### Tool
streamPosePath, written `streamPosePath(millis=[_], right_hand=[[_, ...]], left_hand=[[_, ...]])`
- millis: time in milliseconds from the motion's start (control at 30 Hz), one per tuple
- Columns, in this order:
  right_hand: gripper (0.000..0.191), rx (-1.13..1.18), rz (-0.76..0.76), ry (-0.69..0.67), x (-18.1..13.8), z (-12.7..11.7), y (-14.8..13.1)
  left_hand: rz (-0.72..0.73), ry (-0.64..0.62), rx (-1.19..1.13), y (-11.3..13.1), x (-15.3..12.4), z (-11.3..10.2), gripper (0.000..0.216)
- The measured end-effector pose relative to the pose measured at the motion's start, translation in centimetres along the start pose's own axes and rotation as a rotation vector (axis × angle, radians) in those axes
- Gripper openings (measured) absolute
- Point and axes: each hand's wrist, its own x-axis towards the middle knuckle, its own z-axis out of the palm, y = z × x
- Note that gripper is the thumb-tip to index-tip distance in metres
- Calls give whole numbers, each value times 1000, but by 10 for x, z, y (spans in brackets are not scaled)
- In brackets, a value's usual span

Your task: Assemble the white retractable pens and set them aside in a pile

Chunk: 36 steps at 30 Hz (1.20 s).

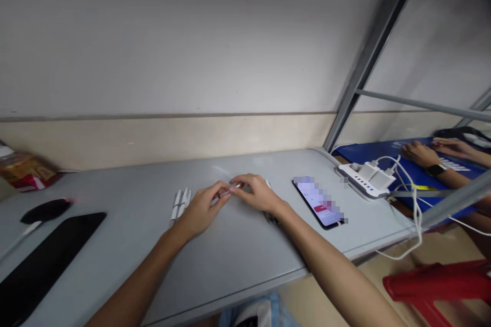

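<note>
Above the middle of the grey desk (230,255), my left hand (205,207) and my right hand (255,193) meet at the fingertips. Both pinch a slim white pen part (238,185), mostly covered by the fingers. Just left of my left hand lie several white pens (180,204) side by side, their lower ends partly behind that hand. Under my right wrist several dark, slender pieces (272,218) rest on the desk, largely hidden, so I cannot tell their kind.
A lit phone (318,202) lies to the right, before a power strip (362,181) with plugs and cables. At left are a black pad (49,265), a dark mouse-like object (46,211) and a packet (26,171). Another person's hands (422,156) rest beyond the metal post (356,82).
</note>
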Motion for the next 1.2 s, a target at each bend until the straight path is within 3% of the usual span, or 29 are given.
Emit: streamPosePath(millis=[100,367,533,1200], right_hand=[[36,-25,26,-31,-1,2,-1],[48,182,198,151,1,-6,7],[50,342,246,45,2,-9,6],[51,552,374,-103,0,-6,3]], left_hand=[[31,49,-1,0,0,2,27],[5,169,235,-14,0,-3,28],[99,247,446,-21,0,-6,30],[123,210,576,-13,-3,-6,29]])
